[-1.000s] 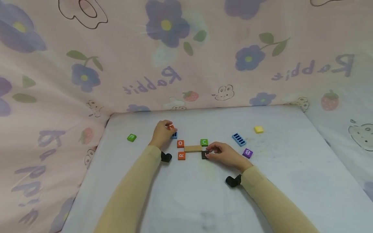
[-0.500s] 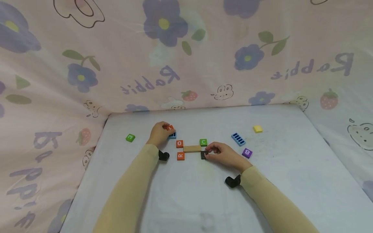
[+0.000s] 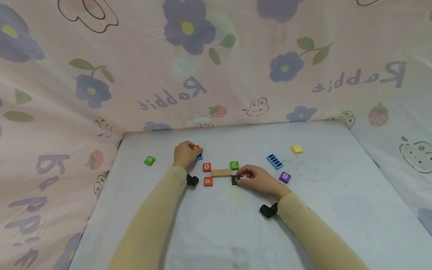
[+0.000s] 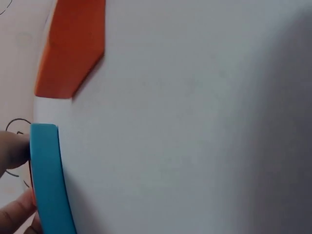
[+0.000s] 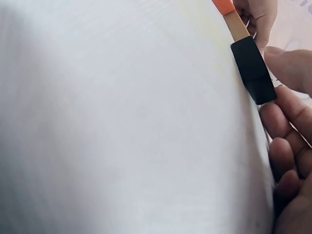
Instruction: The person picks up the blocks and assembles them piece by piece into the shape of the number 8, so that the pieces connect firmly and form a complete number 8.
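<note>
At the back of the cluster my left hand (image 3: pixel 183 154) pinches an orange letter tile (image 3: pixel 195 147), its face mostly behind the fingers. Right below that tile shows a blue tile (image 3: pixel 200 156), seen edge-on (image 4: pixel 48 180) in the left wrist view with fingertips beside it. My right hand (image 3: pixel 258 178) has thumb and fingers around the right side of a black letter tile (image 3: pixel 234 180), its letter partly covered. Between the tiles lies a plain wooden strip (image 3: pixel 221 173). An orange O tile (image 3: pixel 206 167) and an orange R tile (image 3: pixel 208 181) sit at its left end, a green C tile (image 3: pixel 234 165) at its right.
A green 3 tile (image 3: pixel 149 161) lies far left on the white table (image 3: pixel 209 225). To the right are a blue barred tile (image 3: pixel 275 161), a purple 8 tile (image 3: pixel 285 177) and a yellow tile (image 3: pixel 297 149). Patterned cloth (image 3: pixel 236 75) walls the back and sides.
The head view has shifted slightly. My left wrist has drifted a little right since half a second ago, its fingers covering more of the orange tile and blue tile. The right hand stays put.
</note>
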Available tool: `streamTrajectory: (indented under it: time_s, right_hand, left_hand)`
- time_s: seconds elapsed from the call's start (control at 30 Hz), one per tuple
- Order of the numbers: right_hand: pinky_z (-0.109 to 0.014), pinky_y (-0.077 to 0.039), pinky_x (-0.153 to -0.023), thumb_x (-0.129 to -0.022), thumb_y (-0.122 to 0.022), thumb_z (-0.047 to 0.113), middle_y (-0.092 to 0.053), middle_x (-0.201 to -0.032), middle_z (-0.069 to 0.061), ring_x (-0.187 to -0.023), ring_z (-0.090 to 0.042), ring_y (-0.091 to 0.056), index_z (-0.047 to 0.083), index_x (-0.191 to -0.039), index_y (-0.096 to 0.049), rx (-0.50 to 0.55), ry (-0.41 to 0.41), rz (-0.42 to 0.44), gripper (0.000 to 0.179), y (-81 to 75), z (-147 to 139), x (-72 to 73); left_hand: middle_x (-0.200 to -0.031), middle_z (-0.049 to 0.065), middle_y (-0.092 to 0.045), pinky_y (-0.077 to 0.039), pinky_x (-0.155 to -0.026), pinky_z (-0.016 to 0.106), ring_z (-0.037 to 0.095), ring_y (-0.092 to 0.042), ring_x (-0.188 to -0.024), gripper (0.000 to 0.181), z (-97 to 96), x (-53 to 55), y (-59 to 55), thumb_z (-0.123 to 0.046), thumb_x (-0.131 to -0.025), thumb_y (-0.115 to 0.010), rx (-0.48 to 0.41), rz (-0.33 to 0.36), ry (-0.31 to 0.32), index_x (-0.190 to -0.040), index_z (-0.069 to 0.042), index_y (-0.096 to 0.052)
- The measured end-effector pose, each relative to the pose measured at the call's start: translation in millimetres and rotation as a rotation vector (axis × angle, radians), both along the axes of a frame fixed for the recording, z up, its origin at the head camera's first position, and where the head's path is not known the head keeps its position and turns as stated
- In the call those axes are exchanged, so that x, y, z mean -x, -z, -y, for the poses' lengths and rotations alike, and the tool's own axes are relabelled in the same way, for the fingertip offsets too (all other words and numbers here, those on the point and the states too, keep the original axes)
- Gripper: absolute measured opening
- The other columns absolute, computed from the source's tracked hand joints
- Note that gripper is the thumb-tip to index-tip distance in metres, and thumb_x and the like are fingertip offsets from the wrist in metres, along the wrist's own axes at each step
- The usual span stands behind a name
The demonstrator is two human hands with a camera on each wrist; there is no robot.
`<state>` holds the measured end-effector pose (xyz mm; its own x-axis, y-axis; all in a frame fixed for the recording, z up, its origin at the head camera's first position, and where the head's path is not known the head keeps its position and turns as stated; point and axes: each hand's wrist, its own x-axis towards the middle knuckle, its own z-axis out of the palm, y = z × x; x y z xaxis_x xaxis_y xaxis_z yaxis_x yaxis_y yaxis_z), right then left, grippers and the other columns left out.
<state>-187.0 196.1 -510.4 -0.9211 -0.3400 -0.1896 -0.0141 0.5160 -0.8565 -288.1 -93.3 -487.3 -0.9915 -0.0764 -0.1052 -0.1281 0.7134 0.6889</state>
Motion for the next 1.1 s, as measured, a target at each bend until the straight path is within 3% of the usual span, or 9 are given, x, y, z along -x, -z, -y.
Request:
streamTrajectory:
  time_s: [0.27, 0.5, 0.6, 0.8, 0.93, 1.1]
  right_hand:
    - [-0.039, -0.037, -0.083, -0.085, -0.075, 0.036, -0.058, -0.101, -0.001, -0.096, -0.021, -0.047, 0.024, -0.108, -0.065, -0.002, 0.003, 0.006, 0.029, -3.1, 1.4, -0.9]
    - [-0.038, -0.037, -0.082, -0.084, -0.075, 0.039, -0.057, -0.1, -0.001, -0.096, -0.02, -0.046, 0.024, -0.109, -0.065, -0.001, 0.004, 0.01, 0.031, 0.3, 2.6, -0.5]
    - [-0.038, -0.037, -0.082, -0.084, -0.075, 0.04, -0.058, -0.101, -0.001, -0.096, -0.02, -0.047, 0.024, -0.109, -0.065, -0.004, 0.008, 0.015, 0.031, 1.4, 2.5, -0.2]
    - [-0.039, -0.038, -0.085, -0.083, -0.075, 0.043, -0.06, -0.104, 0.001, -0.098, -0.02, -0.048, 0.028, -0.108, -0.065, -0.03, 0.028, 0.024, 0.031, 3.8, 1.8, 0.6]
    - [-0.039, -0.038, -0.085, -0.083, -0.075, 0.044, -0.059, -0.104, 0.001, -0.099, -0.02, -0.048, 0.028, -0.108, -0.064, -0.034, 0.029, 0.018, 0.031, 5.1, 1.0, 0.9]
    - [-0.039, -0.038, -0.084, -0.083, -0.075, 0.042, -0.06, -0.104, 0.001, -0.098, -0.02, -0.048, 0.028, -0.108, -0.065, -0.027, 0.027, 0.016, 0.031, 5.2, 0.3, 0.7]
  left_hand:
    - [-0.102, 0.009, -0.061, -0.043, -0.085, 0.041, 0.027, -0.051, -0.095, 0.032, 16.9, 0.5, 1.8, -0.027, -0.088, -0.069, 0.004, -0.012, 0.104, -0.112, -0.006, -0.065]
    - [-0.105, 0.009, -0.062, -0.043, -0.088, 0.042, 0.026, -0.052, -0.097, 0.036, 28.5, 1.7, 2.8, -0.027, -0.088, -0.069, 0.026, -0.006, 0.171, -0.117, -0.006, -0.065]
    - [-0.107, 0.008, -0.062, -0.043, -0.089, 0.041, 0.024, -0.053, -0.098, 0.038, 25.9, 2.4, 1.3, -0.029, -0.088, -0.071, 0.023, -0.016, 0.217, -0.119, -0.007, -0.066]
    - [-0.113, 0.002, -0.06, -0.043, -0.088, 0.039, 0.022, -0.052, -0.101, 0.039, 11.3, 0.1, -8.7, -0.03, -0.086, -0.074, 0.011, -0.009, 0.379, -0.121, -0.013, -0.066]
    - [-0.116, -0.001, -0.06, -0.042, -0.09, 0.04, 0.021, -0.051, -0.103, 0.04, 3.2, -0.9, -12.8, -0.031, -0.085, -0.075, 0.053, 0.024, 0.435, -0.121, -0.015, -0.067]
    - [-0.114, 0.0, -0.063, -0.038, -0.095, 0.044, 0.022, -0.052, -0.104, 0.038, 1.8, 0.6, -11.6, -0.03, -0.086, -0.074, 0.168, 0.049, 0.497, -0.121, -0.016, -0.067]
